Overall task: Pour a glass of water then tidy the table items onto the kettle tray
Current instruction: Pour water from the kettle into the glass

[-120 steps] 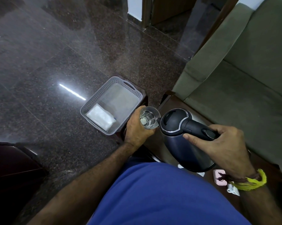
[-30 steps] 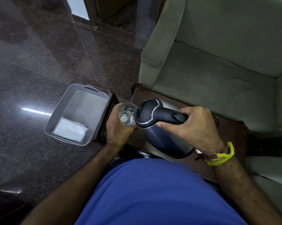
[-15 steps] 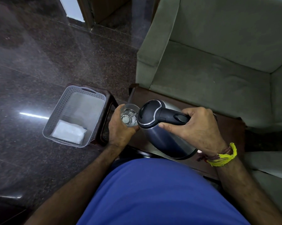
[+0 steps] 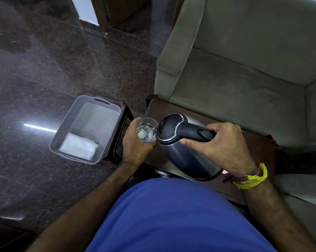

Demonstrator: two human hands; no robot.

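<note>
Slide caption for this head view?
Right hand tilts kettle spout into glass held by left hand.

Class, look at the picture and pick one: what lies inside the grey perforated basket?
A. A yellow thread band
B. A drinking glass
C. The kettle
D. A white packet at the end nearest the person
D: a white packet lies at the near end of the grey perforated basket, while the glass is held in the left hand and the kettle in the right hand.
</note>
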